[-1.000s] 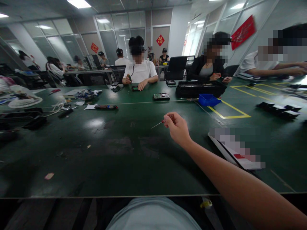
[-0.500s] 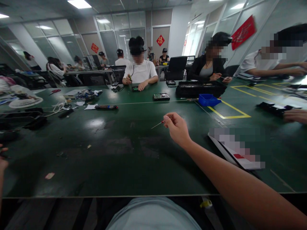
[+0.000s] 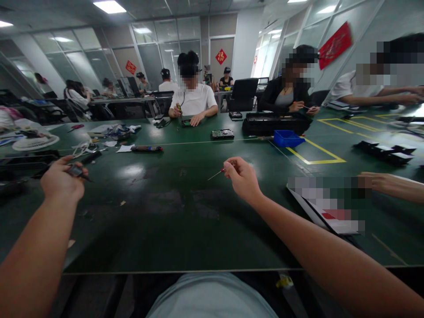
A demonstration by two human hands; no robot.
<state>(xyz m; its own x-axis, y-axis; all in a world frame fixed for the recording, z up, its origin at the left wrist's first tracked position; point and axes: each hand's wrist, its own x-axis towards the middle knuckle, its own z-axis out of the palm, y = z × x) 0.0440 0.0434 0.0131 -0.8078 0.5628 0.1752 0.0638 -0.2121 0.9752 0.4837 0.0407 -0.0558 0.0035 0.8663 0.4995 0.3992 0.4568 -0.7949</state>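
Note:
My right hand [image 3: 243, 179] is closed around the handle of a thin screwdriver [image 3: 217, 174], which shows a bit of red by the fingers. Its slim shaft points left and slightly down, above the green table. At the left, my left hand [image 3: 62, 181] is raised over the table with its fingers curled round a dark grey tool with a pointed tip [image 3: 78, 171]. That tip points to the right, and the tool's exact kind is unclear. Beyond my hands lies a hard drive [image 3: 222, 134] with its green circuit board up.
A blue bin [image 3: 288, 138] stands before a long black case [image 3: 276, 123]. A dark cylindrical tool [image 3: 146, 149] and cables [image 3: 81, 148] lie left. A white folder [image 3: 324, 212] rests near my right forearm. A co-worker's hand [image 3: 387, 182] reaches in from the right; another co-worker [image 3: 193, 99] sits opposite.
My left hand has come in from the left edge, up and to the right, with the pointed tool. My right hand has barely shifted. The co-worker's hand at right has moved nearer the folder.

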